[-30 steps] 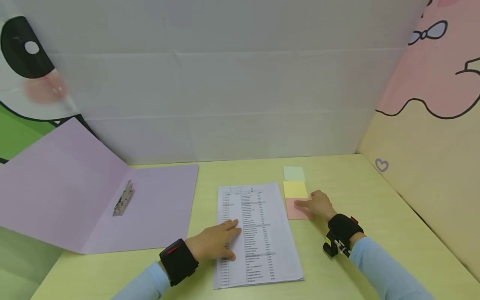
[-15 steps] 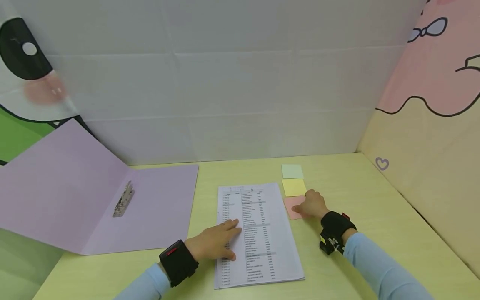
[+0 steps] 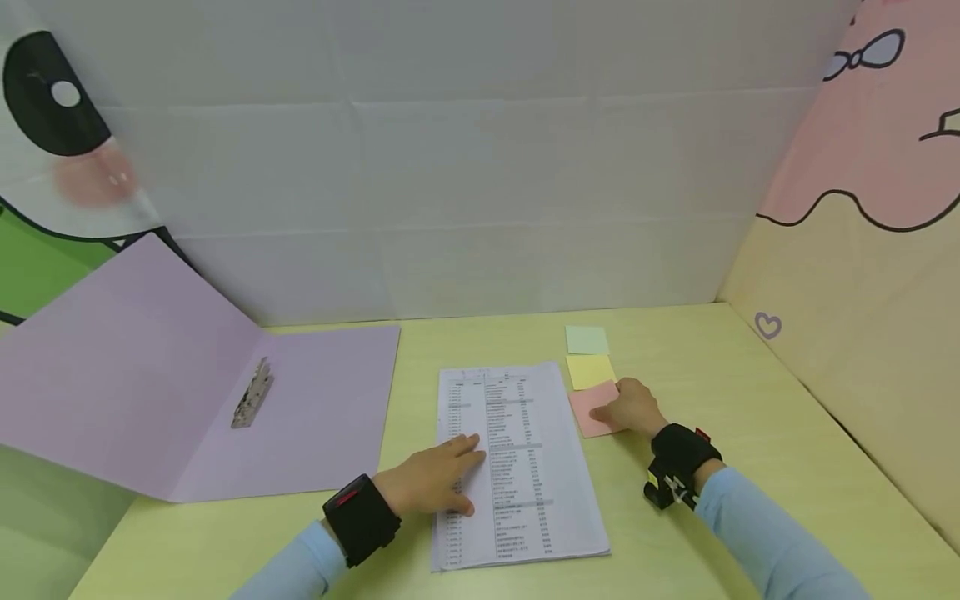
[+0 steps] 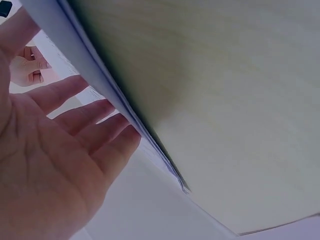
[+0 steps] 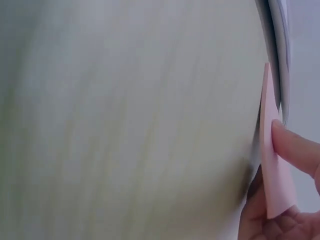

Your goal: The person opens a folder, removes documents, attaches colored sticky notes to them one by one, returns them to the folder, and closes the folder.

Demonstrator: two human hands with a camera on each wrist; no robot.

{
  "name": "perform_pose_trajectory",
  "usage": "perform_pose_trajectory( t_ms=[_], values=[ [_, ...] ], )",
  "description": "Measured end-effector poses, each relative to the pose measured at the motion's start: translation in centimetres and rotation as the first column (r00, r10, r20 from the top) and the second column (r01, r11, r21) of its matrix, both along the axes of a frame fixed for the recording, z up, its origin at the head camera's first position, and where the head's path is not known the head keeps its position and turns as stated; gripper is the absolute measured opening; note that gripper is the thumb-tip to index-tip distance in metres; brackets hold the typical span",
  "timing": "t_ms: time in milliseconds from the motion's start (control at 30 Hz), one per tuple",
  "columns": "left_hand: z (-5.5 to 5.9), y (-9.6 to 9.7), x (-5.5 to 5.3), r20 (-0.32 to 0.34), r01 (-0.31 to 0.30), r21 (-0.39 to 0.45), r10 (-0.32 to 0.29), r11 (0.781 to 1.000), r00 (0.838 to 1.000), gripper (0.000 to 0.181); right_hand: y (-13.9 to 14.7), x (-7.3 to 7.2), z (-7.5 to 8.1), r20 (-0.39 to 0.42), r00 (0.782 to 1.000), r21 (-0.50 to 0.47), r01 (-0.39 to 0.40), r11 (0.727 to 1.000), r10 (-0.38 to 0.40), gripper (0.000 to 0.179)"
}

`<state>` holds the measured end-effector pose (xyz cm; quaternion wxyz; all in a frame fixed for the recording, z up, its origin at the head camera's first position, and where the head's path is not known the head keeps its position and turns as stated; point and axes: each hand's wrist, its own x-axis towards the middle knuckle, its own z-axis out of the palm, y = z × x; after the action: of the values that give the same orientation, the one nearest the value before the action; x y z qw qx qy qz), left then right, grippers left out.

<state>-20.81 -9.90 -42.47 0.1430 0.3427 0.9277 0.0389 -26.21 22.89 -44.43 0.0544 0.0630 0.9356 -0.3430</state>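
A pink sticky note pad (image 3: 592, 410) is pinched at its right side by my right hand (image 3: 633, 407). In the right wrist view the thumb lies on the top face of the pink pad (image 5: 275, 170), and fingers are curled beneath it. My left hand (image 3: 431, 479) rests with spread fingers on the left part of a stack of printed sheets (image 3: 521, 467). In the left wrist view its fingers (image 4: 95, 117) reach over the edge of the stack (image 4: 107, 75).
A yellow sticky note pad (image 3: 590, 371) and a pale green one (image 3: 587, 340) lie in a column behind the pink pad. At the left an opened purple folder (image 3: 330, 400) stands with its cover raised, a metal clip (image 3: 253, 393) near its spine. A white wall (image 3: 465, 167) bounds the table behind.
The right hand has gone from touching the pink pad with extended fingers to pinching it, and the pad has turned slightly. The left hand stays on the sheets.
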Motion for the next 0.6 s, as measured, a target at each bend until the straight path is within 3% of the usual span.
perform_pose_trajectory(
  t_ms=[133, 300, 433, 500, 600],
  values=[
    [0.2, 0.0, -0.2, -0.005, -0.001, -0.017, 0.001, 1.0, 1.0, 0.078, 0.0, 0.2, 0.2, -0.019, 1.0, -0.088, 0.013, 0.996, -0.015, 0.031],
    [0.9, 0.1, -0.3, 0.011, -0.016, -0.011, 0.016, 1.0, 1.0, 0.071, 0.0, 0.8, 1.1, -0.031, 0.999, -0.199, -0.033, 0.979, 0.028, 0.016],
    [1.5, 0.4, -0.6, 0.01, 0.0, 0.137, -0.001, 0.991, 1.0, 0.049, -0.1, 1.8, 2.4, -0.057, 0.998, -0.312, -0.051, 0.949, 0.035, 0.022],
    [1.7, 0.6, -0.8, 0.035, -0.019, 0.269, 0.01, 0.963, 0.999, 0.041, -0.4, 2.3, 3.1, -0.08, 0.997, -0.4, -0.047, 0.915, 0.017, 0.029],
    [2.0, 0.8, -1.0, 0.124, -0.097, 0.469, 0.043, 0.878, 0.991, 0.038, -1.4, 2.9, 4.2, -0.1, 0.995, -0.528, -0.062, 0.847, 0.011, 0.035]
  ],
)
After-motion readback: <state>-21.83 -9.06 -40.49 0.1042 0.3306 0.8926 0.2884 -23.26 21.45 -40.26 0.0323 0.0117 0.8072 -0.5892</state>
